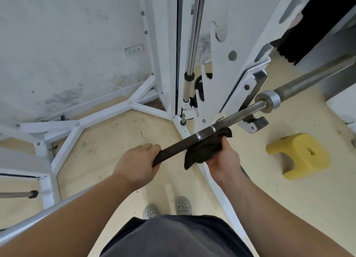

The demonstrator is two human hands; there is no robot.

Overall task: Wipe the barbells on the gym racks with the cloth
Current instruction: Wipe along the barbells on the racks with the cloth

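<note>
A dark steel barbell [237,116] runs diagonally from lower left to upper right and rests in the hook of the white rack [248,87]. My left hand [138,160] grips the bar's dark knurled part from above. Just to the right, my right hand [224,160] holds a dark brown cloth [204,150] cupped against the underside of the bar, near two bright rings on the shaft. Beyond the rack hook, the bar's collar and thick sleeve [308,79] extend to the upper right.
White rack frame tubes [107,112] spread over the pale floor. A chrome guide rod [194,37] stands upright in the rack. A yellow plastic stool [300,156] sits on the floor at right. Another bar end [23,194] shows at far left.
</note>
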